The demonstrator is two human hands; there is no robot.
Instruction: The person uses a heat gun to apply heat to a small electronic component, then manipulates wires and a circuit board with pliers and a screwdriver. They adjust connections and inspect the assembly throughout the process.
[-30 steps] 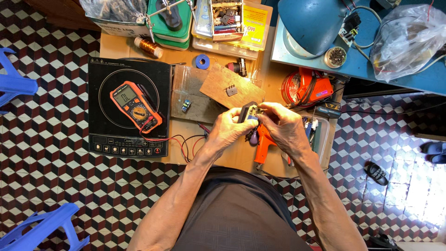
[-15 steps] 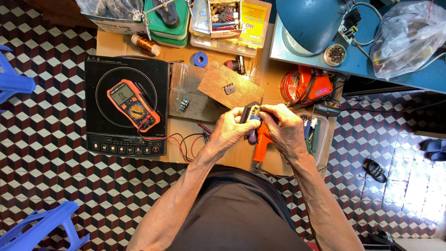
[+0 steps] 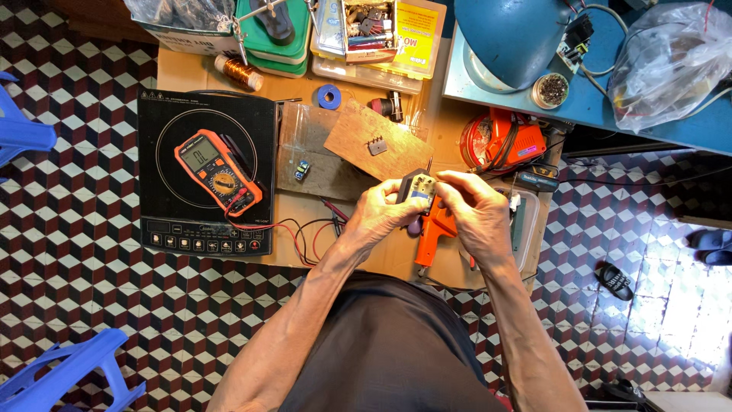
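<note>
I take the black induction cooktop [image 3: 206,172] as my marker: it sits at the near left edge of the wooden bench [image 3: 191,76], and the only bare wood is a narrow strip just right of it, crossed by red and black test leads [image 3: 305,229]. One orange multimeter [image 3: 218,172] lies on the cooktop. Right of it I count one brown board [image 3: 377,141], one blue tape roll [image 3: 329,96], one copper wire spool [image 3: 238,73] and one orange glue gun [image 3: 435,229]. Both of my hands meet well right of the cooktop, above the bench's near edge. My left hand [image 3: 379,214] and right hand [image 3: 476,210] are each closed around one small grey-and-blue block [image 3: 419,188], pinched between the fingertips, above the glue gun.
</note>
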